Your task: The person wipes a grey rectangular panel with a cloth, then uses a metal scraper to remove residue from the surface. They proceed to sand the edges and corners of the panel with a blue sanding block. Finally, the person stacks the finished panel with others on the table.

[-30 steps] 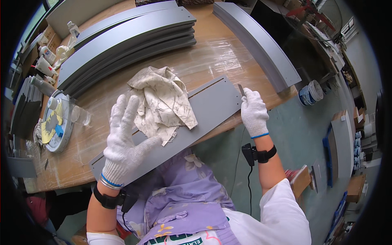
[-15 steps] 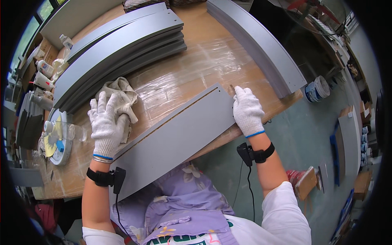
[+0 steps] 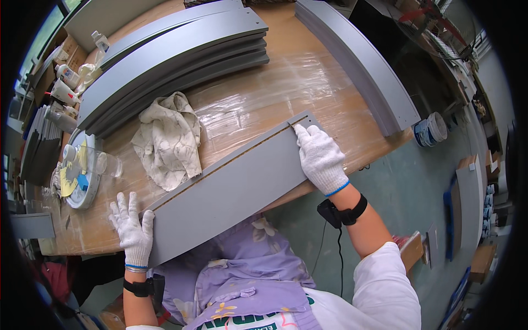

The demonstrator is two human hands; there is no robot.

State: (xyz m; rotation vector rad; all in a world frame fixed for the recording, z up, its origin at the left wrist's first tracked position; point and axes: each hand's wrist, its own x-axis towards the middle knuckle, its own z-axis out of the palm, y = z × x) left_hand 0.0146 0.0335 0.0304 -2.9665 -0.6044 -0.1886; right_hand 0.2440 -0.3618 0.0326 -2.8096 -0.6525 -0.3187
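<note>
Head view: grey panel (image 3: 236, 190) lies across the worktop's (image 3: 93, 236) front edge, right hand (image 3: 322, 157) pinching a thin tool (image 3: 290, 125) at its groove (image 3: 236, 159), left hand (image 3: 133, 225) spread, empty; I judge most groove-work remains.

A brown tabletop (image 3: 281, 27) covered in clear plastic film (image 3: 269, 91) carries a long, flat, grooved grey panel (image 3: 231, 190), reaching from beside the white-gloved left hand (image 3: 133, 228) to beneath the white-gloved right hand (image 3: 320, 157). Beyond the left hand lie a crumpled off-white cloth (image 3: 168, 140) and stacked curved grey panels (image 3: 176, 48); beyond the right, a curved grey piece (image 3: 360, 66).
</note>
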